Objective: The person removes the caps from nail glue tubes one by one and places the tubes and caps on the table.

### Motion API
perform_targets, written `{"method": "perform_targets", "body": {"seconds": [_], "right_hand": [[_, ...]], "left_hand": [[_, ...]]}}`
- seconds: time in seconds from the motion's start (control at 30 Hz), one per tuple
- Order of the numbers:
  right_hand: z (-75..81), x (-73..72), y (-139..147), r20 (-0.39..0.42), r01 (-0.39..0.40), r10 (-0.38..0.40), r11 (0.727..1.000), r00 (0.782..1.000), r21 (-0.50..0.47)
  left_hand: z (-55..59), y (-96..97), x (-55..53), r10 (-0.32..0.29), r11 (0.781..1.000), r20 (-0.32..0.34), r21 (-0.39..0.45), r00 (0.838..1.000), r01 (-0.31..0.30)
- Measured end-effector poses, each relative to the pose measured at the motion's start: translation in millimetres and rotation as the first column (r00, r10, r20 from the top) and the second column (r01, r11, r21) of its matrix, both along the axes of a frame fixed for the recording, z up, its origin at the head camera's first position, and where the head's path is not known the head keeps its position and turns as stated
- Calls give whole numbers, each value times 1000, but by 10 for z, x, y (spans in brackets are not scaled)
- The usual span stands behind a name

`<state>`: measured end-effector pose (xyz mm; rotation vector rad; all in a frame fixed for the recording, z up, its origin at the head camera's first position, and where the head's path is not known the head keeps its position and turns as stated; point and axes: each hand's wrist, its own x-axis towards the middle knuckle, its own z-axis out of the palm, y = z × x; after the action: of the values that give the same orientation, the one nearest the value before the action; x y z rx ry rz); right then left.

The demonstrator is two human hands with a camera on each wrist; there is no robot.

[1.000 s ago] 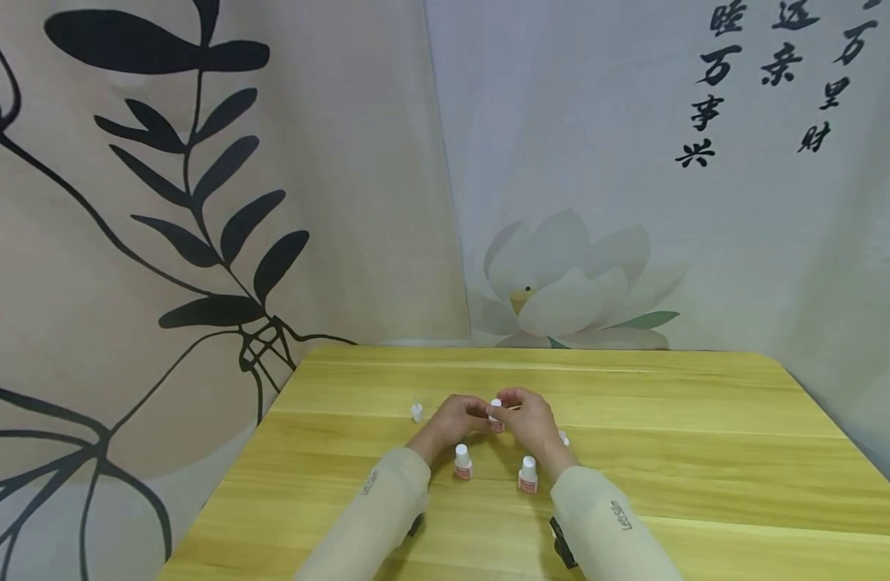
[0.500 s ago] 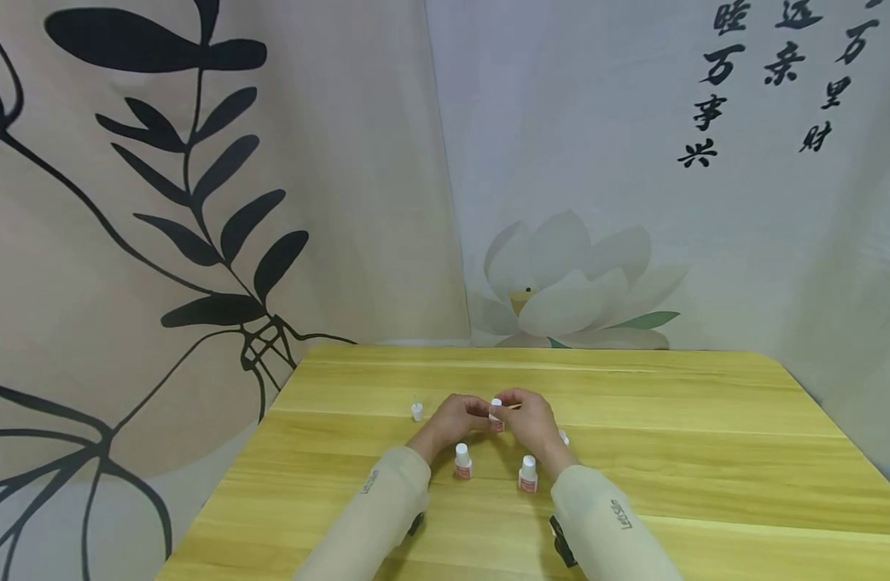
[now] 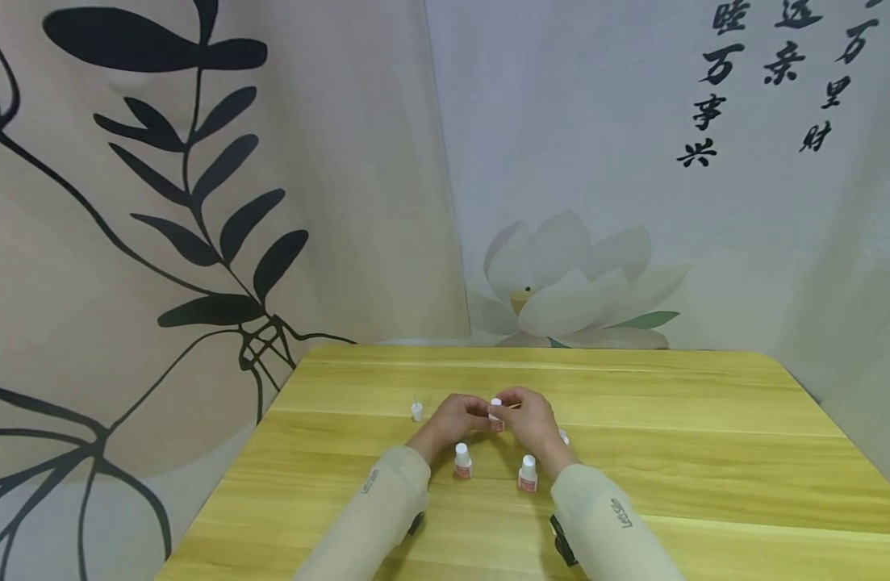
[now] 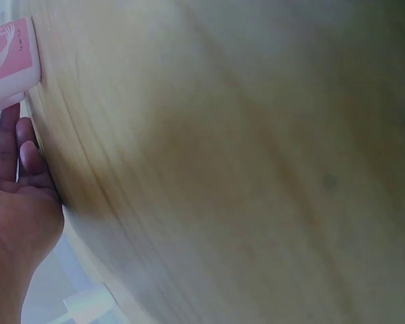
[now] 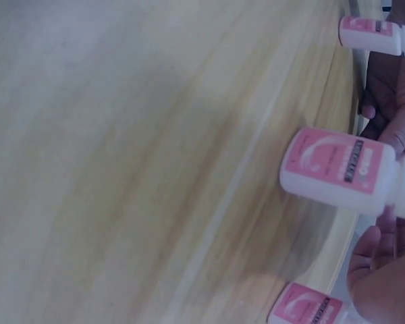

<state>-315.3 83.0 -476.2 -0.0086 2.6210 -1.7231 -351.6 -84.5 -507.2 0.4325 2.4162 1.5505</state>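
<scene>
Between both hands is a small white bottle (image 3: pixel 498 425) with a pink label and white cap, upright over the table. My left hand (image 3: pixel 457 417) holds its body from the left. The thumb and fingers of my right hand (image 3: pixel 532 420) pinch it at the cap from the right. Two similar capped bottles stand nearer me: a left bottle (image 3: pixel 462 462), large in the left wrist view, and a right bottle (image 3: pixel 528 474), large in the right wrist view. Another bottle (image 3: pixel 564 437) is mostly hidden behind my right wrist; its label shows low in the right wrist view.
A white cap (image 3: pixel 417 412) with a thin stem pointing up stands left of my left hand. The wooden table (image 3: pixel 706 452) reaches back to a printed curtain (image 3: pixel 357 161). The two front bottles stand close to my forearms.
</scene>
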Motion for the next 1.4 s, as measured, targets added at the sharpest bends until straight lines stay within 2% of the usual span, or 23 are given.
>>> {"method": "perform_targets", "body": {"seconds": [0.33,0.7,1.4], "right_hand": [[25,20,1,0,4,-4,1000,1000,8],[5,17,0,0,1,-1,1000,1000,-3],[50,52,-14,-14,-8,8,1000,1000,2]], "left_hand": [[0,-1,-18,-3,1000,15,-16,1000,3],[6,-7,-9,-9,999,2,-35,1000,9],[4,-12,0,0,1000,27,-10,1000,0]]}}
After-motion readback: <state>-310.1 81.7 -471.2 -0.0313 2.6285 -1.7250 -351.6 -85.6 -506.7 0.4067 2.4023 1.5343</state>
